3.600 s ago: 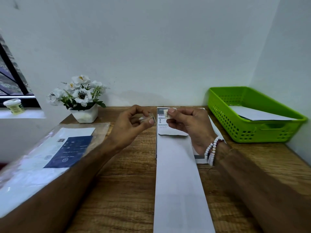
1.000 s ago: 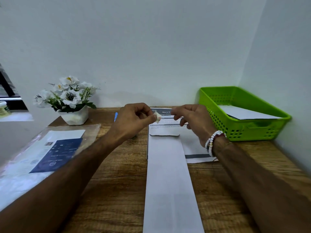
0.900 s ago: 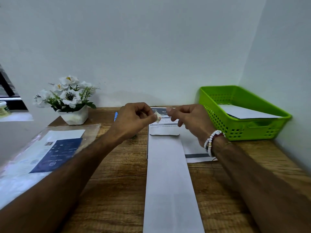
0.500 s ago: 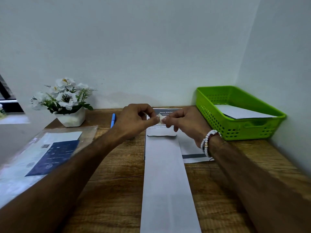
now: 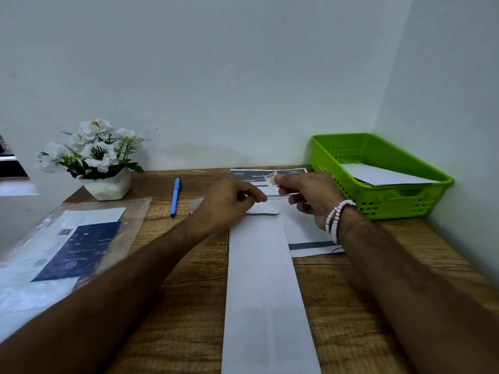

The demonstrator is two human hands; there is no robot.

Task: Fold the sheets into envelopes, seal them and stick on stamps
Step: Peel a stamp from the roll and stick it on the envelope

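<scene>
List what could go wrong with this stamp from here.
The small stamp is only pinched by the right hand, so it could curl and stick to itself. It hovers over the printed sheet, not the envelope, so it might land on the wrong paper or go on crooked.

light: dim, even, cool | shadows: soft | edges: wide-angle stretch, slight blur | glare: none

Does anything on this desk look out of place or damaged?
Little. A small pale scrap lies loose on the table just left of the left hand, too blurred to identify. Nothing looks spilled or torn.
</scene>
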